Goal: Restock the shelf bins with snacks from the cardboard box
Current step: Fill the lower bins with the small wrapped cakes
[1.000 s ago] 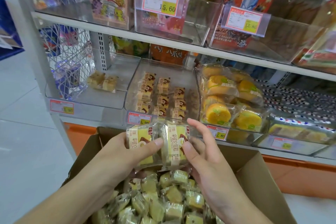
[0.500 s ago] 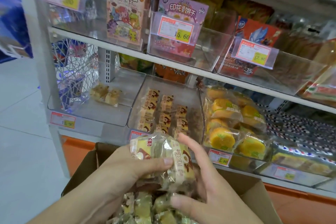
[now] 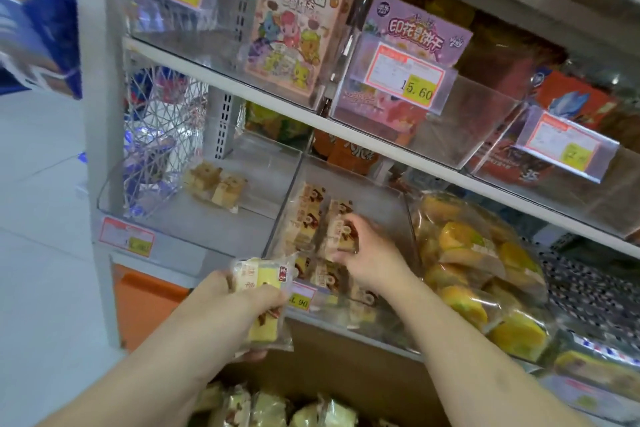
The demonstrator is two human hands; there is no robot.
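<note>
holding a snack pack (image 3: 263, 302) in the left grip (image 3: 242, 302), right grip (image 3: 367, 253) pinching another pack (image 3: 341, 234) inside the middle bin (image 3: 381, 198)

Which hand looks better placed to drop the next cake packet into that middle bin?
Left hand: it holds a cake packet just before the middle bin, while the right hand is busy inside.

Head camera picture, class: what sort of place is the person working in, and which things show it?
Most likely a shop's snack aisle. Clear shelf bins carry printed price tags, wrapped cakes fill them, and the left hand holds a cake packet for restocking.
</note>
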